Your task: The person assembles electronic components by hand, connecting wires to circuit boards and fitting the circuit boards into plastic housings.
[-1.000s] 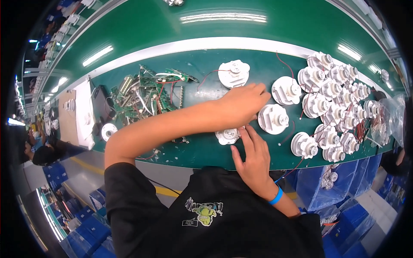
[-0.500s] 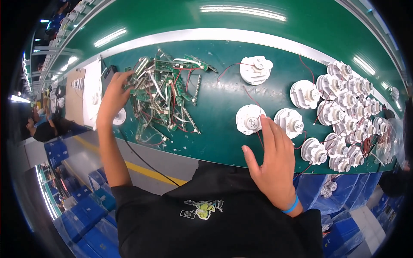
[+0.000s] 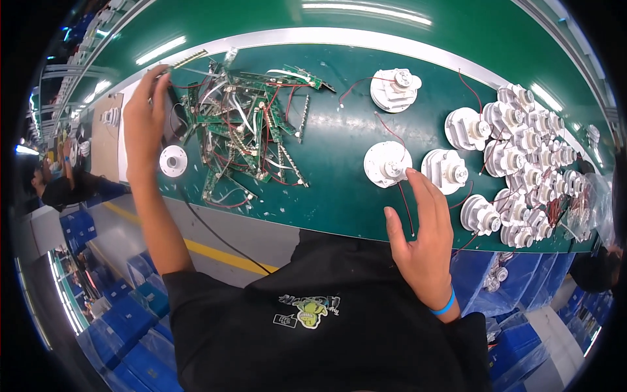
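My left hand [image 3: 147, 108] is raised at the far left of the bench, thumb and fingers pinching one end of a narrow green circuit board strip [image 3: 191, 59]. Beside it spreads a tangled pile of similar circuit boards [image 3: 251, 124] with red and white wires. A white disc with a central hole [image 3: 173, 161] lies below that hand. My right hand [image 3: 424, 245] has its fingers extended, thumb apart, with nothing held. Its index fingertip is at the edge of a round white motor unit [image 3: 382, 164] with red wires. Another white motor unit [image 3: 445, 173] sits just right of those fingers.
Two more white units stand farther back, one at centre [image 3: 392, 95] and one on the right [image 3: 465, 130]. Many others crowd the right end in a cluster [image 3: 522, 157], beside a clear plastic bag [image 3: 597, 202]. Blue bins [image 3: 480, 281] stand below the bench. A co-worker [image 3: 62, 186] is at far left.
My left hand has moved up and away from the pile, with a circuit board strip now in its fingers. My right hand stays near the same motor unit, fingers still extended.
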`<state>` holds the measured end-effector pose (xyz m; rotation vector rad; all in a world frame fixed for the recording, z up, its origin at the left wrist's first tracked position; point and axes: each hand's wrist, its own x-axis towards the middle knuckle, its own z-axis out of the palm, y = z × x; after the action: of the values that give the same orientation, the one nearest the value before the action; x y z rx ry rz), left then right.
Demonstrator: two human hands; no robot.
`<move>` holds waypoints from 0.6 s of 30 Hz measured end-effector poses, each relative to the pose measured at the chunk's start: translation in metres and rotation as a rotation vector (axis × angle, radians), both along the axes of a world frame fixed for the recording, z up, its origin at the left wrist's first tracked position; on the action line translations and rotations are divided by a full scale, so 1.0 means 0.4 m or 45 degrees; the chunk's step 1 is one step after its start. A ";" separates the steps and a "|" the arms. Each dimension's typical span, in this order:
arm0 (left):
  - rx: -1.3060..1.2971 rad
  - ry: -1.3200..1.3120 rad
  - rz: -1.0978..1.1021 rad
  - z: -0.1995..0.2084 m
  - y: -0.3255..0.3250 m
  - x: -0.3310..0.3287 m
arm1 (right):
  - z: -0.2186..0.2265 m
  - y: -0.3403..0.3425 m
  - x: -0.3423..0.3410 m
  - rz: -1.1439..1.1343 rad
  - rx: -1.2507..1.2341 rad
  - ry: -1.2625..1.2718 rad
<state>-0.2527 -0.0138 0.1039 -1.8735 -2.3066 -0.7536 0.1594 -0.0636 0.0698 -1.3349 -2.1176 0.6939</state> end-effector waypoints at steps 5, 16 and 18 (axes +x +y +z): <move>0.385 -0.499 -0.094 0.101 -0.056 0.051 | 0.003 0.004 0.006 0.022 -0.005 0.064; 0.538 -0.570 -0.559 0.055 -0.164 0.271 | 0.042 0.028 -0.071 0.262 -1.262 1.534; 0.424 -0.628 -0.714 0.036 -0.204 0.297 | 0.022 0.043 -0.093 0.201 -1.516 1.683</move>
<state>-0.1340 -0.0952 0.1183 -2.3746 -1.6708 -1.7091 0.1221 -0.0464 0.0786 -0.6422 -0.6174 2.2651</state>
